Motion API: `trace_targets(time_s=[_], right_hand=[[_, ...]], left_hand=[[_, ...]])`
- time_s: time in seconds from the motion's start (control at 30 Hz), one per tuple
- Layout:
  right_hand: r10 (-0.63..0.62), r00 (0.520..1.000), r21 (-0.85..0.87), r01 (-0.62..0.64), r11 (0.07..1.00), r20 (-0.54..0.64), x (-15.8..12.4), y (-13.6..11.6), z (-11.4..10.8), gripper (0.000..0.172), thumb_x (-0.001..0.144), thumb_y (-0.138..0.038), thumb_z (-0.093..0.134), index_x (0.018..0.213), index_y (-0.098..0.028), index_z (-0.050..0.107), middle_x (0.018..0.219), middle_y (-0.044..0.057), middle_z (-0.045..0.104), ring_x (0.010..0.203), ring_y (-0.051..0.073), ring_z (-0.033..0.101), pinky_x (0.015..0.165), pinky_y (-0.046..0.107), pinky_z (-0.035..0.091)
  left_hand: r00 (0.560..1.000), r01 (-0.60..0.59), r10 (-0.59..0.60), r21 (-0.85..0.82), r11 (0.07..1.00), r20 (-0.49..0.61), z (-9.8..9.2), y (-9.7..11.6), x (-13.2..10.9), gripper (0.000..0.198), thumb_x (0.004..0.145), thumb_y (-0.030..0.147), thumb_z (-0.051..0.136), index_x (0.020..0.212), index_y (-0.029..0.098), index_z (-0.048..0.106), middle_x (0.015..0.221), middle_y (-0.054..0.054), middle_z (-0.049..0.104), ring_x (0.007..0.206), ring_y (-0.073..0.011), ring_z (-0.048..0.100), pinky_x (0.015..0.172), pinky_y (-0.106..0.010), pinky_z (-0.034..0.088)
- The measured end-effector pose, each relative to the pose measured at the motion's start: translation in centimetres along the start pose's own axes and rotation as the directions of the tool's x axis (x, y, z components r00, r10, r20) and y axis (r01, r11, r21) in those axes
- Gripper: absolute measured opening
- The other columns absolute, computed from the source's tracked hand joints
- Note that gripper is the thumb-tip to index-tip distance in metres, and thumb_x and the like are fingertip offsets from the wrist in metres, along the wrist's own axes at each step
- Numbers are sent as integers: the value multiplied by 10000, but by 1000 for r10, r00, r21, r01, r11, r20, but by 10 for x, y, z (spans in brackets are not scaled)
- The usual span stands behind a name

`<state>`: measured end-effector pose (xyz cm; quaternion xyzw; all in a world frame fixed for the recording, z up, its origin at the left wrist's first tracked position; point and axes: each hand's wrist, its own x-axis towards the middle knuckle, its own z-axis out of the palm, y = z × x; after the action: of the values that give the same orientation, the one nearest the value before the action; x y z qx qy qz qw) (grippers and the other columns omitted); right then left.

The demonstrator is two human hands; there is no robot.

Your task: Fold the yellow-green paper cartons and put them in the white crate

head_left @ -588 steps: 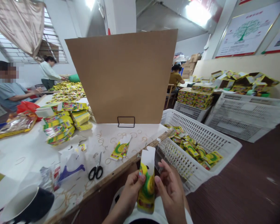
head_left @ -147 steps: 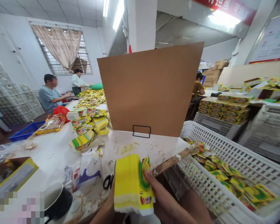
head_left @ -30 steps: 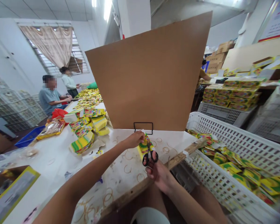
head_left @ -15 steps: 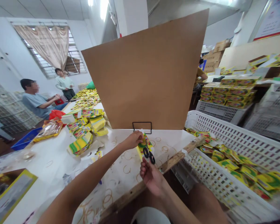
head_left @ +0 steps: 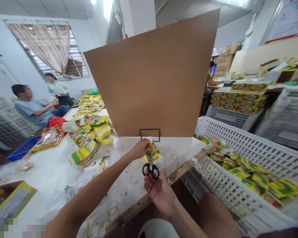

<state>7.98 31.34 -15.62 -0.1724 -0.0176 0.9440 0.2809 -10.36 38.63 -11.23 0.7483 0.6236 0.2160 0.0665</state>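
Observation:
My left hand (head_left: 139, 148) is closed on a stack of flat yellow-and-green packets (head_left: 154, 153) that stands on the white table (head_left: 52, 165), just in front of a black wire stand (head_left: 150, 131). My right hand (head_left: 159, 190) grips black-handled scissors (head_left: 150, 168) by the handles. Their blades point up into the packet stack. Both hands are close together near the table's wooden front edge (head_left: 183, 167).
A big brown cardboard sheet (head_left: 151, 76) stands upright behind the hands. A white plastic crate (head_left: 263, 155) holding several packets sits at the right. More packet bundles (head_left: 85, 138) and rubber bands (head_left: 134, 180) lie on the table. Other people sit at the far left.
The scissors and my right hand have shifted slightly left and down over the last second. My left hand stays on the packet stack. The view has turned a little to the right.

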Motion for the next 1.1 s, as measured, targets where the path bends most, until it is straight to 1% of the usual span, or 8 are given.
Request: trace_targets(time_s=[0.07, 0.13, 0.23, 0.4, 0.6, 0.7, 0.83, 1.1], right_hand=[[33, 999, 52, -34, 998, 24, -6, 4, -3, 271, 916, -322, 531, 890, -93, 673, 877, 114, 737, 754, 166, 700, 705, 279, 554], [66, 995, 97, -73, 993, 73, -10, 8, -6, 114, 859, -144, 585, 898, -99, 683, 905, 100, 737, 805, 164, 700, 744, 277, 551], [65, 989, 105, -79, 991, 131, -15, 11, -9, 151, 743, -40, 678, 866, -126, 692, 904, 62, 738, 797, 142, 695, 753, 249, 546], [49, 989, 71, -60, 996, 142, -13, 14, -9, 280, 628, -175, 831, 868, -134, 692, 827, 36, 737, 701, 121, 684, 701, 227, 549], [100, 983, 74, -112, 991, 152, -6, 12, -8, 432, 611, -376, 832, 901, -101, 669, 778, 34, 717, 697, 134, 677, 696, 237, 542], [119, 983, 96, -133, 987, 140, -2, 10, -5, 422, 611, -405, 825, 848, -97, 659, 743, 32, 708, 697, 141, 673, 703, 242, 540], [118, 988, 102, -128, 986, 101, 1, 5, 3, 312, 694, -359, 784, 817, -108, 645, 711, 25, 687, 675, 126, 658, 683, 233, 530], [-64, 998, -44, 64, 997, 12, 6, 3, 12, 317, 713, -455, 739, 701, -162, 621, 623, -18, 633, 524, 96, 580, 543, 207, 485]], left_hand=[[1000, 5, -5, 1, 1000, -6, 1, 0, 0, 135, 864, 260, 571, 891, 128, 582, 889, -33, 587, 835, -159, 565, 753, -338, 482], [1000, 4, -4, 2, 1000, -12, 1, -1, -1, 136, 867, 260, 568, 892, 127, 584, 887, -32, 590, 834, -159, 568, 753, -339, 485], [1000, -3, 3, 0, 1000, -15, 1, -2, -2, 133, 872, 257, 563, 872, 125, 586, 880, -30, 591, 827, -155, 571, 754, -337, 487], [1000, -13, 13, -5, 1000, -20, 2, -4, -1, 142, 873, 262, 562, 860, 123, 588, 872, -28, 591, 819, -153, 572, 747, -335, 487], [1000, -15, 15, -7, 1000, -23, 2, -5, -1, 143, 870, 259, 568, 834, 122, 590, 859, -25, 592, 806, -148, 571, 737, -327, 490], [1000, -15, 14, -7, 1000, -21, 2, -5, -1, 142, 866, 257, 573, 824, 122, 589, 855, -24, 591, 804, -147, 571, 744, -331, 489], [1000, -4, 4, -14, 1000, -23, 0, -4, -1, 141, 864, 257, 575, 822, 123, 587, 853, -24, 591, 801, -147, 570, 745, -331, 487], [999, -1, -1, -46, 999, -39, 3, -6, -2, 129, 853, 256, 584, 858, 127, 585, 857, -25, 589, 805, -151, 564, 750, -334, 479]])
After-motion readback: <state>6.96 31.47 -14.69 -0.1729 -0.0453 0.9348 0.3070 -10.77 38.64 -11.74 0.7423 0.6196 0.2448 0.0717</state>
